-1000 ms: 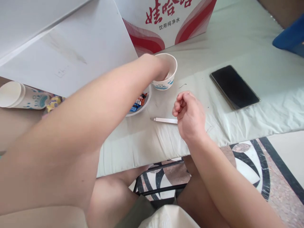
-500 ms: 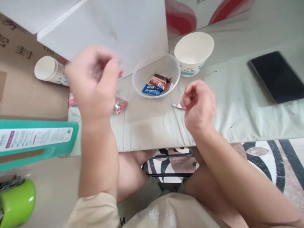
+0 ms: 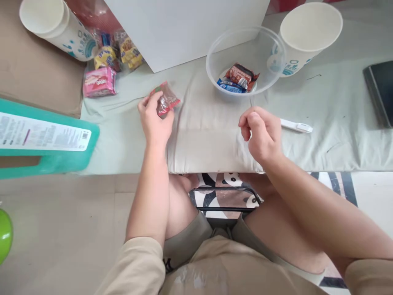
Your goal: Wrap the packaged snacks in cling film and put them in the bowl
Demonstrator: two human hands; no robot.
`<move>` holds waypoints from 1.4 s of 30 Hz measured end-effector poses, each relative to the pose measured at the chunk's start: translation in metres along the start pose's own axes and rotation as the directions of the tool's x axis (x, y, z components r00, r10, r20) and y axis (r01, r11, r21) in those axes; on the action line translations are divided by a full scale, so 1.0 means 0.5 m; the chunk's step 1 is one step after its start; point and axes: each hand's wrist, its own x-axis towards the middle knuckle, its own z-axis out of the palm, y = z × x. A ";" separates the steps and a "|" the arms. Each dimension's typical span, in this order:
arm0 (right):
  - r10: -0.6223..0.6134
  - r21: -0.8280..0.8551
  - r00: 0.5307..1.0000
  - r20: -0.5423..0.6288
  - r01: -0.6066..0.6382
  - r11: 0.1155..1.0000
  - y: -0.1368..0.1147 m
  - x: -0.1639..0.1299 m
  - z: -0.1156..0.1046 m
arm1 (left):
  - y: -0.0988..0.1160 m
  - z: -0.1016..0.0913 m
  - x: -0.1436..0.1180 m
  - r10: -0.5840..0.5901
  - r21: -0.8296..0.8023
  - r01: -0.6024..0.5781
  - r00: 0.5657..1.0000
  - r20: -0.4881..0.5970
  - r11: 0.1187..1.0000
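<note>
My left hand (image 3: 155, 119) grips a small red snack packet (image 3: 166, 99) that rests on the pale cloth-covered table (image 3: 211, 135). My right hand (image 3: 260, 133) hovers near the table's front edge with its fingers curled and nothing visible in them. A clear plastic bowl (image 3: 245, 49) with a few wrapped snacks (image 3: 238, 78) stands beyond my right hand. Next to the bowl on the right is a white paper cup (image 3: 308, 35). A thin white pen-like tool (image 3: 296, 126) lies just right of my right hand.
Several snack packets (image 3: 106, 67) lie at the back left beside a tipped stack of paper cups (image 3: 53, 26). A white box (image 3: 184, 24) stands at the back. A dark phone (image 3: 380, 90) lies at the right edge, and a teal box (image 3: 46, 143) sits at the left.
My left hand left the paper cup, swung left and came down onto the red snack packet. The view has tilted down and left. My right hand stayed about where it was.
</note>
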 end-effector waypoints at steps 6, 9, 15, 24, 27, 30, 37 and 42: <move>-0.013 -0.097 0.998 0.057 0.019 0.995 0.019 -0.009 -0.010 | 0.071 -0.048 -0.100 -0.168 -0.550 0.265 0.961 0.221 0.792; 0.019 -0.203 0.995 0.096 0.001 0.979 0.028 -0.024 -0.007 | 0.109 -0.040 -0.134 -0.242 -0.558 0.495 0.851 0.466 0.666; 0.041 -0.383 0.994 0.105 0.002 0.924 0.053 -0.082 -0.023 | 0.143 0.006 -0.157 -0.182 -0.351 0.552 0.693 0.698 0.757; -0.062 -0.698 0.980 0.191 0.180 0.694 0.099 -0.089 -0.042 | 0.126 0.038 -0.157 -0.027 -0.456 0.399 0.775 0.631 0.796; -0.053 -0.720 0.976 0.212 0.193 0.666 0.094 -0.090 -0.034 | 0.116 0.043 -0.165 -0.010 -0.479 0.383 0.789 0.614 0.790; -0.049 -0.723 0.976 0.210 0.189 0.664 0.086 -0.092 -0.031 | 0.110 0.045 -0.174 0.025 -0.518 0.356 0.806 0.591 0.777; -0.063 -0.702 0.978 0.196 0.186 0.687 0.090 -0.095 -0.034 | 0.110 0.046 -0.182 0.104 -0.494 0.288 0.774 0.624 0.820; -0.093 -0.703 0.977 0.191 0.202 0.682 0.098 -0.097 -0.031 | 0.092 0.052 -0.185 0.090 -0.451 0.236 0.801 0.592 0.861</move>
